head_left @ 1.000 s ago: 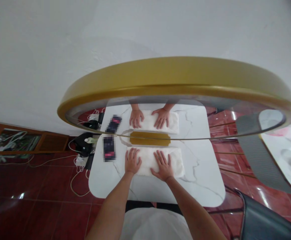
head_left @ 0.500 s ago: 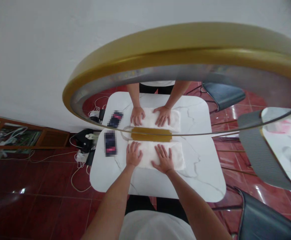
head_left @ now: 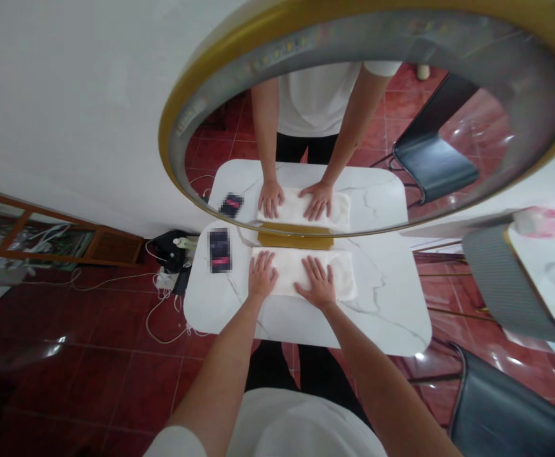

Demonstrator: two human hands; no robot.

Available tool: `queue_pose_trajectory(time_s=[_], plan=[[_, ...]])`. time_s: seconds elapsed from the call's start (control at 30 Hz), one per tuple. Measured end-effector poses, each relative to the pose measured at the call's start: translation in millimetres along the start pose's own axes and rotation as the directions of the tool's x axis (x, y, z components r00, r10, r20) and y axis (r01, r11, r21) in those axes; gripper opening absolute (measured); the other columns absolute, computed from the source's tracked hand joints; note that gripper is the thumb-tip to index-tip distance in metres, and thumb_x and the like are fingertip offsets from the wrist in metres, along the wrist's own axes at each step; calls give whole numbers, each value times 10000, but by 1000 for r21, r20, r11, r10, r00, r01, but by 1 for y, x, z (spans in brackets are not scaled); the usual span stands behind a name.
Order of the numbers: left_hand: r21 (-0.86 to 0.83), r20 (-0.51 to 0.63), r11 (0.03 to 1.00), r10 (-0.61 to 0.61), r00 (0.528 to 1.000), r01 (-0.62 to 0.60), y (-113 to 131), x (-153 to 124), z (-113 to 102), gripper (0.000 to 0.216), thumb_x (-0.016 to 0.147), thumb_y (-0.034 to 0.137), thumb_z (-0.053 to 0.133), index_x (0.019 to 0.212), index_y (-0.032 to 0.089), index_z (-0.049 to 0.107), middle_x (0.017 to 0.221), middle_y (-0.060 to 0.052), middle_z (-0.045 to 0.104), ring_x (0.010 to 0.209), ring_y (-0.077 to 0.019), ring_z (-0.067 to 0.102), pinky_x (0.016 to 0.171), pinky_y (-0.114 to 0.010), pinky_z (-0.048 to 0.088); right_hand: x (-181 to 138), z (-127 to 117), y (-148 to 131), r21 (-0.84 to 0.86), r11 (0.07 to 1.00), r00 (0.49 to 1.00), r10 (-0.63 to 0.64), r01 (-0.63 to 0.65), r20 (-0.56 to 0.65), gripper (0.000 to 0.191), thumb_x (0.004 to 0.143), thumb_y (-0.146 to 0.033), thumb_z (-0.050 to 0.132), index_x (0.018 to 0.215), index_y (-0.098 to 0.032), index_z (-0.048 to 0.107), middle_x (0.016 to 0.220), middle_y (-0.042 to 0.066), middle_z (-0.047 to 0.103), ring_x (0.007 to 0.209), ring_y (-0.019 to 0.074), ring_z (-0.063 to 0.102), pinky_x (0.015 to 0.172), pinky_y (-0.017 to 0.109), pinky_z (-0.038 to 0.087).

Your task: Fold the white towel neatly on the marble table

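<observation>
A white folded towel [head_left: 289, 274] lies lengthwise on the white marbled table [head_left: 377, 317], close to the mirror's gold base [head_left: 296, 237]. My left hand [head_left: 262, 274] rests flat on the towel's left end, fingers stretched out. My right hand [head_left: 317, 284] presses flat on the towel right of its middle, fingers spread. Neither hand grips anything. Left of the towel lies a dark blurred-out item with a pink band [head_left: 220, 251]; its kind cannot be made out.
A round gold-framed mirror [head_left: 363, 146] stands at the table's far side, reflecting the arms and towel. A black chair [head_left: 501, 400] is at the right, near a second table with a grey ribbed side [head_left: 501, 285]. Cables and a black bag [head_left: 167, 249] lie on the floor left.
The camera view has shifted, so more of the mirror's reflection shows and the table sits higher in the picture. Both hands stay flat on the towel in nearly the same places.
</observation>
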State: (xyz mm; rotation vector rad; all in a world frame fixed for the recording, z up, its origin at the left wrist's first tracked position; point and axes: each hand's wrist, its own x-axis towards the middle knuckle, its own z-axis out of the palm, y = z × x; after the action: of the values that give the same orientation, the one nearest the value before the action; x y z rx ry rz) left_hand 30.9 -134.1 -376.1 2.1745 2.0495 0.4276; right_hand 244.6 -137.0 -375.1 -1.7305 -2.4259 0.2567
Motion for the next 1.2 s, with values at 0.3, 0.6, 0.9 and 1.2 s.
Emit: queue_pose_trajectory(time_s=[0.3,0.6,0.9,1.2], plan=[[-15,21,1000,21,1000,-21,6,-43,-11,521,886,238,419,1402,227,353,1455,-52,386,1385,-200,258,1155,-446,162,-45,1,-17,4,999,999,42,-42,-15,784,850,-516,461,1483,-250,83,1525,24,207,1395,247,181,1129,502,58],[-29,31,997,67,997,-66,5,-69,-14,530,872,245,445,1395,241,362,1430,-41,423,1373,-202,283,1153,-442,181,-84,2,-33,2,996,996,91,-91,-23,765,863,-495,445,1485,-250,72,1521,31,221,1394,251,188,1126,507,61],[-52,55,995,88,995,-85,2,-93,-20,527,882,253,439,1400,254,343,1434,-32,417,1373,-195,281,1151,-447,191,-111,6,-47,-7,994,994,107,-107,-6,777,860,-505,447,1486,-238,73,1525,46,210,1399,258,169,1123,515,56],[-64,73,994,93,993,-89,-33,-113,-33,522,879,241,437,1394,265,356,1428,-24,427,1363,-184,302,1143,-423,220,-112,16,-84,-43,995,996,93,-93,-3,814,846,-499,445,1489,-200,46,1528,78,188,1406,287,130,1113,552,58]])
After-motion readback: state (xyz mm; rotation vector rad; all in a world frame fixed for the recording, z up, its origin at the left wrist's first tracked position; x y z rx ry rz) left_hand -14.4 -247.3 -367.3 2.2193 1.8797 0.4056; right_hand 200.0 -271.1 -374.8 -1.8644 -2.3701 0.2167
